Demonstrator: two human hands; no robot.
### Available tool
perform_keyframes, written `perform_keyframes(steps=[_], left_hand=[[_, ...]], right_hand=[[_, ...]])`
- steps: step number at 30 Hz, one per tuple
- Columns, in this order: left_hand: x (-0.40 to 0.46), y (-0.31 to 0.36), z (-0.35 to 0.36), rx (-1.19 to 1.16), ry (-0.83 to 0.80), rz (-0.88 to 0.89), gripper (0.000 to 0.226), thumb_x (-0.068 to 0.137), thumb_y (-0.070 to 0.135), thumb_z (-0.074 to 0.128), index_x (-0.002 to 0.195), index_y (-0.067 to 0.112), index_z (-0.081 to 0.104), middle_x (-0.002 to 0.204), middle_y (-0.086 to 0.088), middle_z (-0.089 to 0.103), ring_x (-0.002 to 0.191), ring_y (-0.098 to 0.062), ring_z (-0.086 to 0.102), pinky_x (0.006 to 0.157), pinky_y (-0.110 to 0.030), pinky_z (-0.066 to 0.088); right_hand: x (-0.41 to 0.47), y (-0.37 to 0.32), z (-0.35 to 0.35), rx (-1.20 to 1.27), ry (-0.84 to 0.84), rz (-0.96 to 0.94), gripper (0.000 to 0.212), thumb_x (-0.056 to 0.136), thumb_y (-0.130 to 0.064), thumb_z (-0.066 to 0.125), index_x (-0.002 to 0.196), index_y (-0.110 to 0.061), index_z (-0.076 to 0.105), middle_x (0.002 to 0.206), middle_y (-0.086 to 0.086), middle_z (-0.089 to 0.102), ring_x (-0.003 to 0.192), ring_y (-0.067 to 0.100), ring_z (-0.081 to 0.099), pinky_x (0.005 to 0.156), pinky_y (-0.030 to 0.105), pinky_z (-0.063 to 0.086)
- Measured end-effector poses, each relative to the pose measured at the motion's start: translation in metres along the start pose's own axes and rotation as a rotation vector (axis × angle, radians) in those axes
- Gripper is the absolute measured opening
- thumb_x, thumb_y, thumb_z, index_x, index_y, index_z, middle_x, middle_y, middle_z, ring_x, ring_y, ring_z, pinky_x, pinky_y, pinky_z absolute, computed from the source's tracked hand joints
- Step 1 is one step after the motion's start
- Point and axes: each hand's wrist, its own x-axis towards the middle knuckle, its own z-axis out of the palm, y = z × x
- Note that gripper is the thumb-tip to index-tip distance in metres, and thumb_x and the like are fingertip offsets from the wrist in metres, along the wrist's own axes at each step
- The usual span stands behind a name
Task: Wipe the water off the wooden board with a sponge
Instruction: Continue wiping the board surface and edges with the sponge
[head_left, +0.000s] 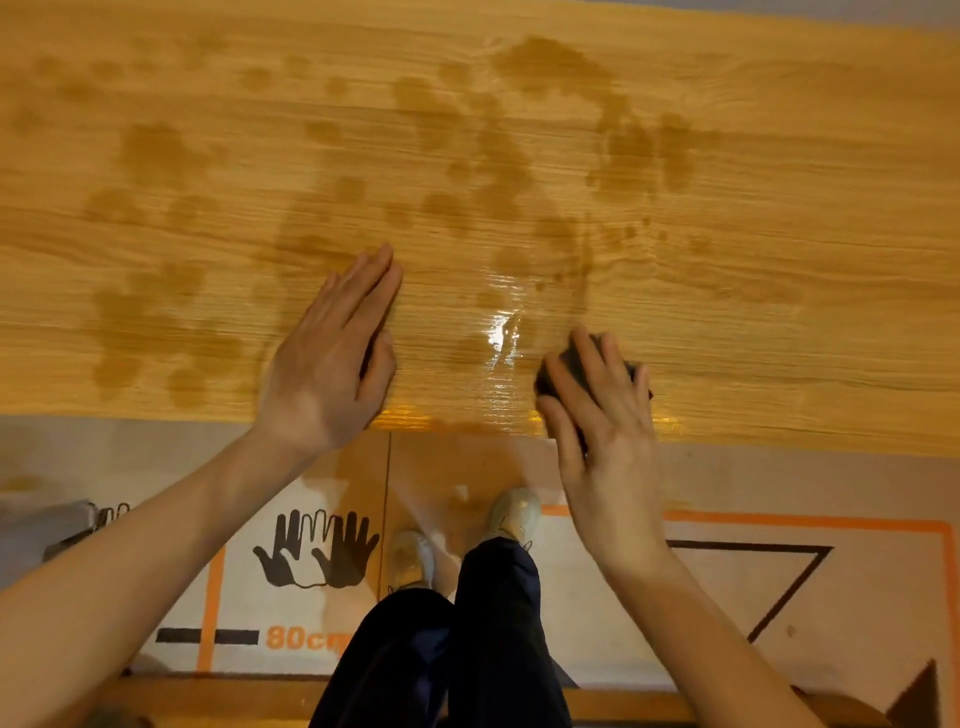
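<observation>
The wooden board (727, 322) fills the upper half of the head view, light orange with grain running left to right. Dark wet blotches (156, 156) are scattered over its left and middle. A shiny puddle (501, 338) glints near the front edge, between my hands. My left hand (332, 358) lies flat on the board, fingers straight and together, pointing up and right. My right hand (597, 410) presses a dark sponge (563, 364) onto the board at the front edge, fingers curled over it. Most of the sponge is hidden under the hand.
The board's front edge (156, 415) runs across the middle of the view. Below it are my legs and pale shoes (410, 558) on a floor mat (291, 556) printed with black hand shapes, orange lines and "80cm".
</observation>
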Motion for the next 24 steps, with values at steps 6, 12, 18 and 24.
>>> perform_keyframes(steps=[6, 12, 18, 24], left_hand=[[0.001, -0.002, -0.001, -0.021, 0.041, 0.024, 0.054, 0.103, 0.015, 0.044, 0.153, -0.003, 0.036, 0.163, -0.017, 0.031, 0.154, -0.029, 0.026, 0.127, -0.043, 0.021], [-0.004, 0.002, -0.003, -0.037, 0.076, 0.003, 0.053, 0.102, 0.018, 0.05, 0.15, -0.003, 0.042, 0.16, -0.021, 0.035, 0.152, -0.034, 0.03, 0.123, -0.052, 0.028], [0.001, 0.004, -0.004, -0.041, 0.08, -0.03, 0.054, 0.101, 0.022, 0.053, 0.149, -0.001, 0.044, 0.16, -0.02, 0.036, 0.152, -0.033, 0.03, 0.125, -0.046, 0.026], [0.001, 0.004, -0.004, -0.037, 0.061, -0.061, 0.057, 0.101, 0.032, 0.051, 0.148, 0.001, 0.047, 0.159, -0.018, 0.038, 0.151, -0.033, 0.033, 0.118, -0.055, 0.034]], right_hand=[[0.056, 0.0, 0.009, -0.013, -0.045, -0.094, 0.034, 0.102, -0.023, 0.046, 0.132, -0.015, 0.059, 0.15, 0.006, 0.043, 0.145, 0.025, 0.028, 0.122, 0.045, 0.01], [0.058, -0.006, 0.01, 0.064, -0.04, -0.047, 0.035, 0.102, -0.025, 0.047, 0.135, -0.017, 0.056, 0.154, 0.003, 0.037, 0.148, 0.021, 0.02, 0.122, 0.044, 0.002], [0.034, -0.011, 0.016, 0.076, -0.164, -0.212, 0.033, 0.1, -0.022, 0.048, 0.131, -0.018, 0.06, 0.15, 0.006, 0.044, 0.146, 0.027, 0.026, 0.119, 0.056, 0.011], [0.113, -0.021, 0.032, 0.092, -0.041, -0.1, 0.029, 0.1, -0.023, 0.053, 0.126, -0.018, 0.064, 0.148, 0.004, 0.046, 0.145, 0.025, 0.028, 0.118, 0.029, -0.004]])
